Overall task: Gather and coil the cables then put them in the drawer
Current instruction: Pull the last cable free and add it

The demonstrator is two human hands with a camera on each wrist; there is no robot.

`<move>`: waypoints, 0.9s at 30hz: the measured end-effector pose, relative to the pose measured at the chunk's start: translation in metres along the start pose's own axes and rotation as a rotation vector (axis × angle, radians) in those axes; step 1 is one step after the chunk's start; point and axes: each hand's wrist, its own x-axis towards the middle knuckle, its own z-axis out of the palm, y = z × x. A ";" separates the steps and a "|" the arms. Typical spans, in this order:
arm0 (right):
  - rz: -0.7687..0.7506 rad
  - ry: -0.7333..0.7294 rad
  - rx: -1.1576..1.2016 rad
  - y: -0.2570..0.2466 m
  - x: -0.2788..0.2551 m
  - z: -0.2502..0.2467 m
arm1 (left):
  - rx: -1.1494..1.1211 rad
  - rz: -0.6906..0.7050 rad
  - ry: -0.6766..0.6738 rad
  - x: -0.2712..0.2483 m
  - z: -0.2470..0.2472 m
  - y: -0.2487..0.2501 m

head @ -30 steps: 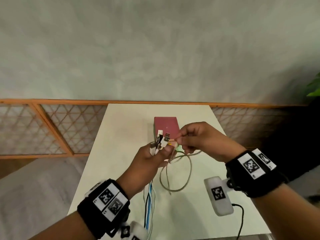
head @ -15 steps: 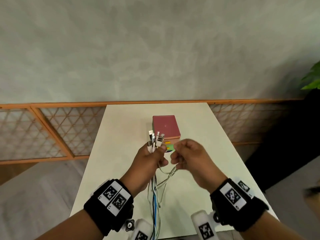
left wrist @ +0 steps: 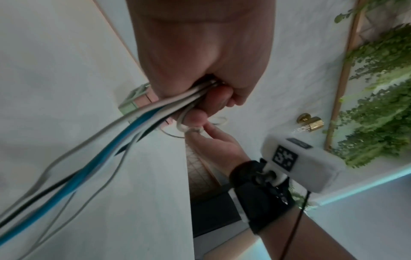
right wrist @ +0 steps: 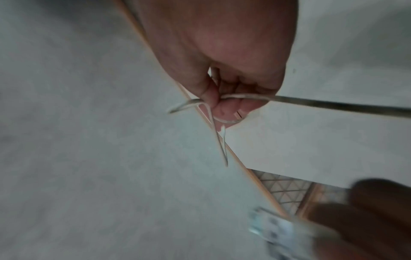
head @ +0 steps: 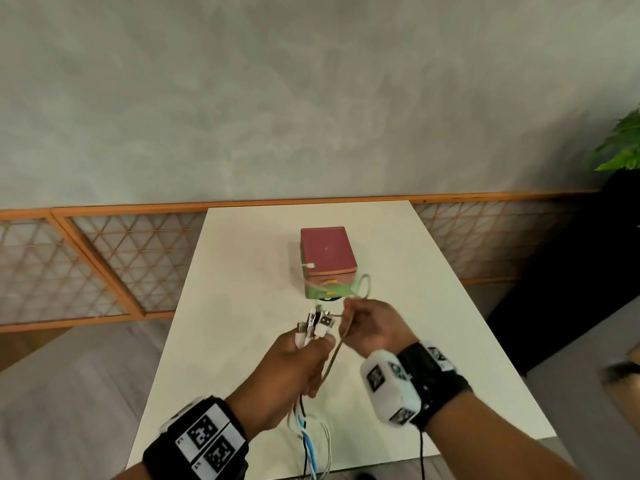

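A bundle of cables [head: 313,332] is gripped in the left hand [head: 294,372], whose fingers are curled tightly round it above the counter [head: 242,271]. The plug ends stand up out of the top of the fist, while the loose lengths, white, blue and black, hang down below it past the near edge of the counter. In the left wrist view the strands [left wrist: 124,126] are seen leaving the fist side by side.

One thin pale cable [head: 334,355] is pinched by the right hand [head: 372,329] between thumb and fingertips, and a small loop of it is seen bent round the fingertips [right wrist: 231,109] in the right wrist view. A further curve of it rises just in front of the small drawer box [head: 327,261], which stands near the middle of the counter; its drawers appear closed, though this cannot be told for certain.

The cables are judged to be light, limp and springy, so that any coil will tend to open unless it is held at the crossing point. The jackets look smooth and may slide against each other. Hold is best taken just below the plugs, where the bundle is already gathered, and the hanging tails are best drawn up in loops by the right hand. The plugs should not be bent sharply at their necks.
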 end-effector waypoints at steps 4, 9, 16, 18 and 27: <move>-0.050 0.053 0.163 -0.002 0.010 -0.014 | -0.127 -0.115 0.095 -0.004 -0.024 0.006; 0.011 0.126 0.081 0.005 0.018 -0.021 | -0.100 -0.109 0.076 -0.016 -0.030 0.009; -0.175 0.257 0.276 -0.060 0.013 -0.058 | -0.117 -0.261 -0.114 -0.042 -0.070 -0.001; -0.258 0.274 0.355 -0.080 0.008 -0.070 | -0.063 -0.348 -0.193 -0.051 -0.088 -0.004; -0.036 0.145 0.011 -0.018 0.006 -0.027 | -0.119 -0.119 0.186 -0.004 -0.037 0.003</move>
